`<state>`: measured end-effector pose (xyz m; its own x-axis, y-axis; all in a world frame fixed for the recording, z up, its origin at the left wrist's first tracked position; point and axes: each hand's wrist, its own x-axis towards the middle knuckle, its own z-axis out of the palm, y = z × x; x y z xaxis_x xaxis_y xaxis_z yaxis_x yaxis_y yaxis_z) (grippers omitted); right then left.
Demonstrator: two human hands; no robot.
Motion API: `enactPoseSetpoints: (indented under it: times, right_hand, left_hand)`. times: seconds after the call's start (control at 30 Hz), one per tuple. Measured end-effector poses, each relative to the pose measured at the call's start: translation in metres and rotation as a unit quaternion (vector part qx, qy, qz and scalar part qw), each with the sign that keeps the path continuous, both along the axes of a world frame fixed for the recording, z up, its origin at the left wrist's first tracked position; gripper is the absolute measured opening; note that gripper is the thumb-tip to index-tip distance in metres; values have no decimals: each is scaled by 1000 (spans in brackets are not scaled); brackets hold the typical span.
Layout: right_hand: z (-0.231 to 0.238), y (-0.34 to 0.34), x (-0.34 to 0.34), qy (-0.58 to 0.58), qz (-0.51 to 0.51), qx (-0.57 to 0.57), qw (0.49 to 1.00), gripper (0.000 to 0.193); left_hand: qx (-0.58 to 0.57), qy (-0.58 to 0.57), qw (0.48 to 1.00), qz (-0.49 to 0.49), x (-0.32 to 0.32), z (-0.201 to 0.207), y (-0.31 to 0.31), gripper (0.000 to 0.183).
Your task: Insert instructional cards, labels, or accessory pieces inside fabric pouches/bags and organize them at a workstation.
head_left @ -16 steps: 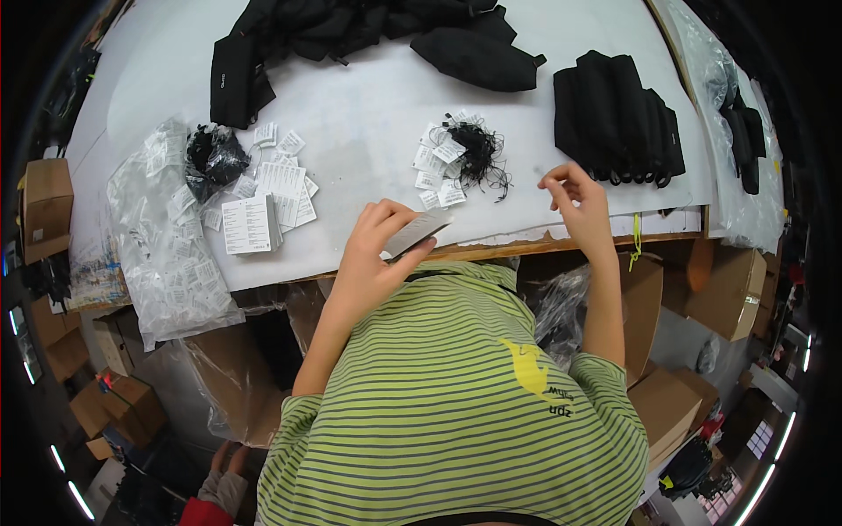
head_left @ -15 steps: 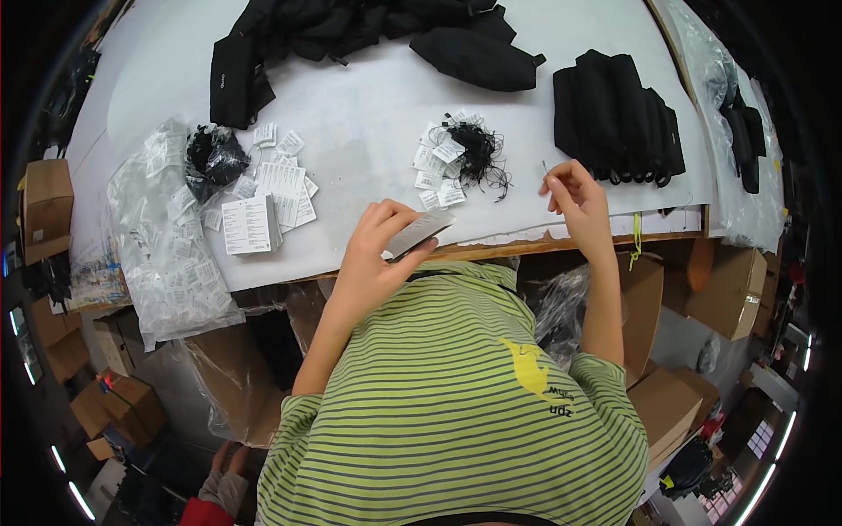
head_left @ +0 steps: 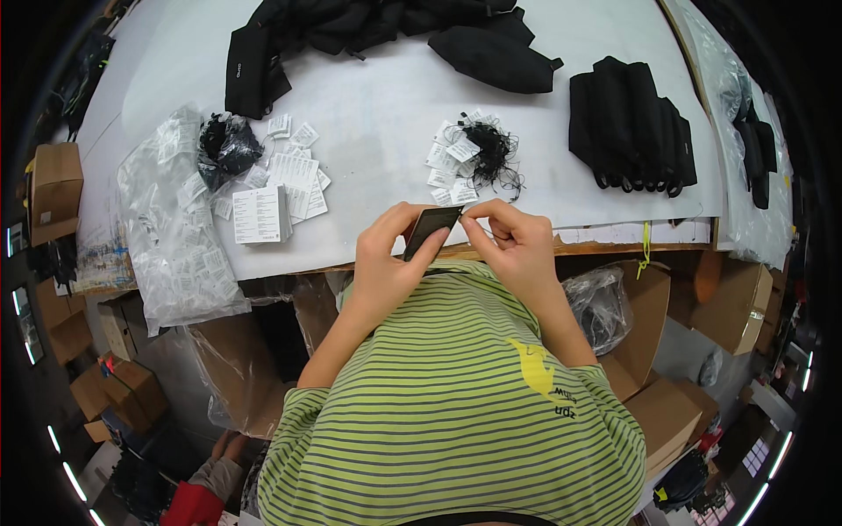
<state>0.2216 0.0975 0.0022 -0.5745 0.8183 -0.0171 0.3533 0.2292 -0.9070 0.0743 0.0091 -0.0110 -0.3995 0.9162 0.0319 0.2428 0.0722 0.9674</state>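
My left hand (head_left: pixel 383 263) grips a dark, flat card (head_left: pixel 431 228) near the table's front edge; whether it is one card or several I cannot tell. The fingers of my right hand (head_left: pixel 519 247) are pinched together at the card's upper right corner. What they hold there is too small to make out. Just beyond both hands lie small white printed tags (head_left: pixel 456 151) with a tangle of black strings (head_left: pixel 496 156) beside them. To the left, a neat stack of white printed cards (head_left: pixel 260 216) stands before more loose cards (head_left: pixel 298 175).
A clear bag of white tags (head_left: pixel 189 263) hangs over the front edge at left, with a wrapped black string bundle (head_left: pixel 226 151) beside it. Black pouches (head_left: pixel 627 127) stand in a row at right. More black pouches (head_left: pixel 351 26) lie heaped at the back. Cardboard boxes (head_left: pixel 671 421) sit below.
My right hand has come left and down from beside the black pouches to the card. The card in my left hand has tilted and now shows a dark face.
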Motion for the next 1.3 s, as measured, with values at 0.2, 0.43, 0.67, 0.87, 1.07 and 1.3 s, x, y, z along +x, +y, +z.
enactPoseSetpoints:
  times: [0.2,0.43,0.67,0.87,1.07,1.3]
  right_hand:
    - [1,0,-6,-11,-12,6,1000,9]
    - [-3,3,1,38,53,-124,990,10]
    - [-14,7,-9,42,111,-211,970,13]
    - [-14,16,-13,100,123,-359,920,11]
    - [-20,18,-8,118,48,-289,949,9]
    - [-30,9,5,107,37,-299,948,9]
  left_hand:
    - [62,178,982,-30,-9,2,-3,27]
    - [33,-200,967,-157,-30,-13,-12,14]
    - [-43,-178,972,-146,-27,-10,-9,10]
    - [16,-178,980,-94,-62,-26,31,11]
    - [26,431,852,296,-236,-67,154,60]
    - [-162,376,891,199,-296,-80,188,48]
